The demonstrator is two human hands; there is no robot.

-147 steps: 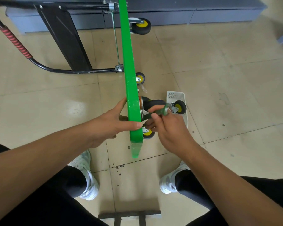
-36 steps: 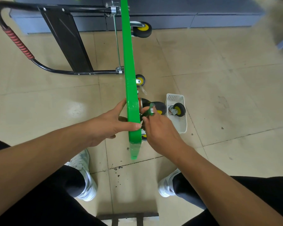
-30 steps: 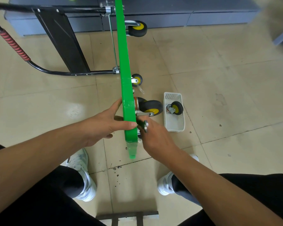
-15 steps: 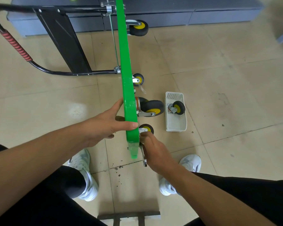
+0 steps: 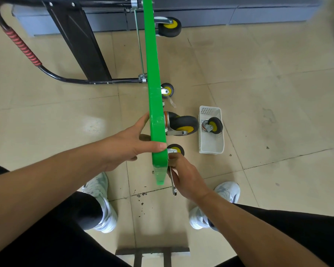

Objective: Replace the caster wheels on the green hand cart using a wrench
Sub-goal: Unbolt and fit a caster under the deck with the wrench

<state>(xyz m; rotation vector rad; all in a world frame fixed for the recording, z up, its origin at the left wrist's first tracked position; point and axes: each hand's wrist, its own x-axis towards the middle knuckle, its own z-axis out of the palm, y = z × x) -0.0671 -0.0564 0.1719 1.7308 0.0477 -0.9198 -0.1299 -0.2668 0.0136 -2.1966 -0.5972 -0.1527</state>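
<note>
The green hand cart (image 5: pixel 154 78) stands on its edge on the floor, deck edge toward me, black handle (image 5: pixel 23 47) folded out to the left. My left hand (image 5: pixel 129 143) grips the near end of the deck, thumb over the edge. My right hand (image 5: pixel 187 176) holds a metal wrench (image 5: pixel 173 183) close beside the deck, just below a small caster (image 5: pixel 176 149). A large black-and-yellow caster (image 5: pixel 182 125) sticks out of the deck above it. Two more casters show farther along, one (image 5: pixel 167 90) at mid-deck and one (image 5: pixel 170 26) at the far end.
A white plastic basket (image 5: pixel 210 145) on the floor right of the cart holds a loose caster (image 5: pixel 213 125). My white shoes (image 5: pixel 100 199) stand on either side of the deck's near end. A grey cabinet base (image 5: pixel 239 14) runs along the back. A metal frame (image 5: pixel 152 255) lies at the bottom.
My right hand moved down from the large caster to the small caster at the deck's near end, bringing the wrench with it. The left hand kept its grip on the deck.
</note>
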